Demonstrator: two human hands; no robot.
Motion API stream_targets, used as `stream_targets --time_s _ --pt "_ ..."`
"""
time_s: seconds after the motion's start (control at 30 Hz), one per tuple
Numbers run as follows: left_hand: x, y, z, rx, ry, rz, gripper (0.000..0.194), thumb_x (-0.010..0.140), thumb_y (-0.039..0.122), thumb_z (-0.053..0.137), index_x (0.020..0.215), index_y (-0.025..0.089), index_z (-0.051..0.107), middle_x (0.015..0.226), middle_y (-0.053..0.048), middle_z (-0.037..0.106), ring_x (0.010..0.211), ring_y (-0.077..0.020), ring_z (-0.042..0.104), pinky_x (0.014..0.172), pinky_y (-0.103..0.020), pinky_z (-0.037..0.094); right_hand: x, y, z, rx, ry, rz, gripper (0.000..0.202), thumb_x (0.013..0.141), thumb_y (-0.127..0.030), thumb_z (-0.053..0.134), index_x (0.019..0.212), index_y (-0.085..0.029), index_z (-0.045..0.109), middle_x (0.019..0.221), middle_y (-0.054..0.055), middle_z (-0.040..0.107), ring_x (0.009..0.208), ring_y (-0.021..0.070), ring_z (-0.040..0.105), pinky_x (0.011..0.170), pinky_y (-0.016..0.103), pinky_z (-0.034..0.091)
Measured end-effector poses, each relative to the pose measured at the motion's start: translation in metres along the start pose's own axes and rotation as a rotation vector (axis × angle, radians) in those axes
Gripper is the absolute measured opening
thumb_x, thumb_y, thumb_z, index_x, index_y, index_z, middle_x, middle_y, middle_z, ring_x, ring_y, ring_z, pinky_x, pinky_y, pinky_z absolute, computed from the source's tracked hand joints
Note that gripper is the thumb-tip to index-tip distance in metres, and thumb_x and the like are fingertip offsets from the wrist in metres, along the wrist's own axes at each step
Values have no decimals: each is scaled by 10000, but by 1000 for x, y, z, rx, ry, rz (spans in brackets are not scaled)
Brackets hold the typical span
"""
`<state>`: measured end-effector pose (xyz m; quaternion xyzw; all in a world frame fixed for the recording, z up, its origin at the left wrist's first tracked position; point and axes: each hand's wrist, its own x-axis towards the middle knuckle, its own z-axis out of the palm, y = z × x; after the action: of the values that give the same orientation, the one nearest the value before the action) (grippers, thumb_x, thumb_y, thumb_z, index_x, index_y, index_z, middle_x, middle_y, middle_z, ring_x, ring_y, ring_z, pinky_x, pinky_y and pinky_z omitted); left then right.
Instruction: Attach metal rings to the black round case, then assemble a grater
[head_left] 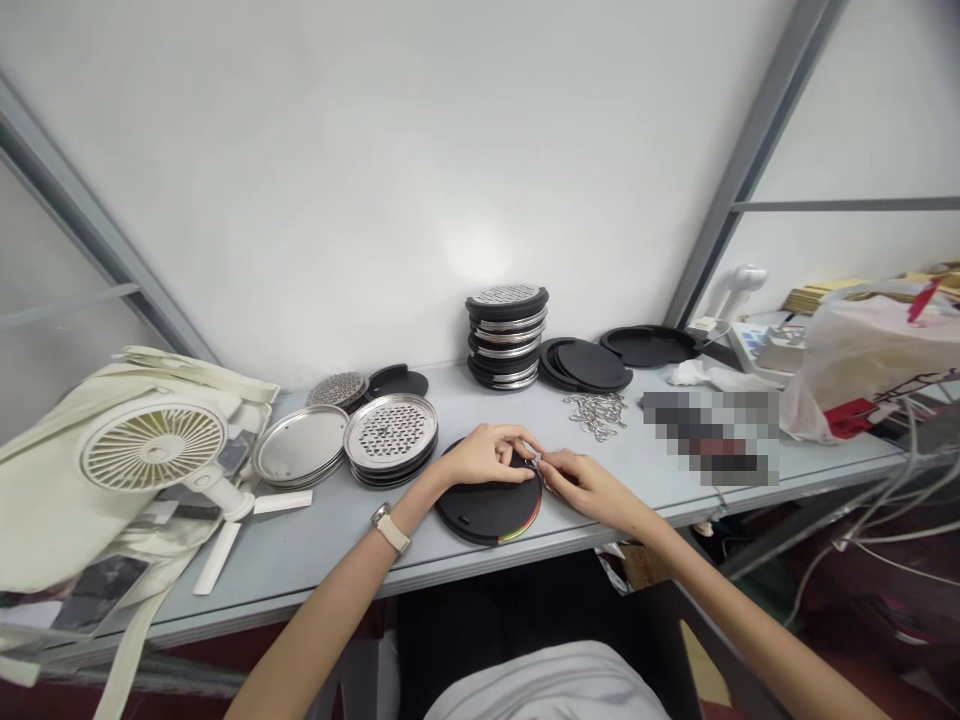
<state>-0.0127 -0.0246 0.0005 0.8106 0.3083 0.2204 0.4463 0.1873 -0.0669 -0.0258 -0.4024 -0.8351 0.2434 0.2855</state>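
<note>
A round black disc point(480, 505) lies on the grey table near its front edge, with a red and yellow strip along its lower right rim. Over its upper part my left hand point(487, 455) is closed in a pinch, thumb and fingertips at the disc's right side. My right hand point(589, 485) meets it there, also pinching, just off the rim. Something small and shiny shows between the fingertips, too small to name. Behind my right hand lies a pile of small metal chains point(596, 412).
At the left, a white fan point(159, 447) stands by a cream bag point(45, 480). Perforated metal plates point(390, 432) and plain metal plates point(300, 445) are stacked nearby. A tall stack of black and metal discs point(508, 340) stands against the wall. Black discs point(589, 365) and a plastic bag point(847, 350) lie rightward.
</note>
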Motion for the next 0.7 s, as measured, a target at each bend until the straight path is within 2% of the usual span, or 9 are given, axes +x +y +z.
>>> stream_targets --time_s 0.17,0.27,0.37,0.43,0.6,0.7 --pt "0 0 0 4 -12 5 401 699 277 662 1080 171 597 944 -38 616 490 -9 374 477 -164 309 0 2 1 -2 -5 -5 394 953 -400 328 655 -183 467 576 -33 432 547 116 410 541 236 333" --pt "-1 3 2 87 1 19 376 710 243 638 1077 177 589 918 -20 597 500 -17 388 495 -172 328 0 3 1 -25 1 -5 380 950 -380 340 648 -183 463 589 -26 455 558 119 422 553 239 336" --pt "-5 13 4 296 61 108 336 714 203 615 1049 195 585 925 -9 586 598 -60 450 608 -205 401 0 4 1 -37 10 -18 355 954 -338 335 679 -178 493 638 -3 525 607 135 474 606 251 361" --pt "-9 21 5 428 98 149 328 734 243 615 1055 196 567 968 -25 572 729 -109 500 696 -238 426 0 5 1 -48 8 -22 337 954 -308 334 694 -178 506 666 10 556 637 146 495 634 259 371" --pt "-23 36 4 573 146 85 251 798 311 584 1023 202 558 1000 -41 562 926 -181 522 815 -292 427 1 5 1 -70 1 -40 323 954 -269 323 671 -189 457 633 -5 531 624 145 483 649 266 363" --pt "-31 39 15 556 198 69 191 843 269 540 1022 224 590 1006 -29 593 981 -186 511 899 -316 392 1 4 0 -64 -2 -43 326 957 -265 314 664 -193 437 618 -13 507 622 145 480 652 266 357"
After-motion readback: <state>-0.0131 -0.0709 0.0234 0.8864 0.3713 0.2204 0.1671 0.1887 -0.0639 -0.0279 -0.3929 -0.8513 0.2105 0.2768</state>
